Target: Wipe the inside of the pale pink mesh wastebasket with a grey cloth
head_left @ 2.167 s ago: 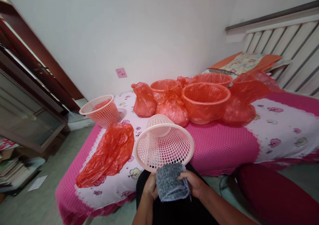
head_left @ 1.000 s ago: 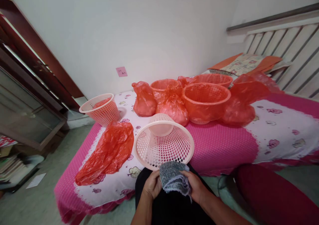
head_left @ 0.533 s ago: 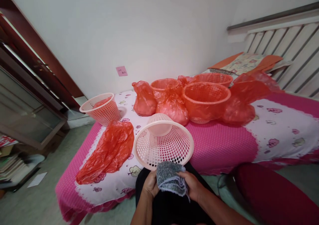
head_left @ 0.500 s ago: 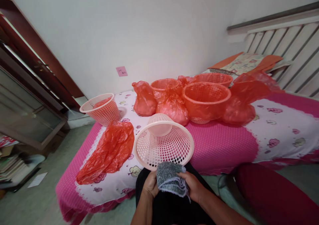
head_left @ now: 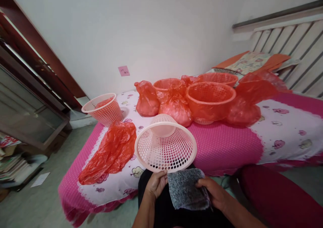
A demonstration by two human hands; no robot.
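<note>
My right hand (head_left: 210, 191) is closed on a folded grey cloth (head_left: 188, 189), its thumb on top, above my lap. My left hand (head_left: 156, 183) is closed at the near rim of a pale pink plastic basket (head_left: 165, 125), right beside the cloth's left edge. The basket lies on its side, its wide mouth towards me and its perforated wall showing. On the bed to its left lies a crumpled red plastic bag (head_left: 113, 154).
Another pink basket (head_left: 108, 115) stands at the bed's left end. Red-bagged baskets (head_left: 210, 102) and filled red bags (head_left: 147, 102) line the wall side. A dark red stool seat (head_left: 275, 197) is at the right, and a radiator (head_left: 302, 49) is behind the bed.
The grey cloth has shifted right and opened out flatter in my right hand. My left hand has come off the cloth and moved up to the basket's rim.
</note>
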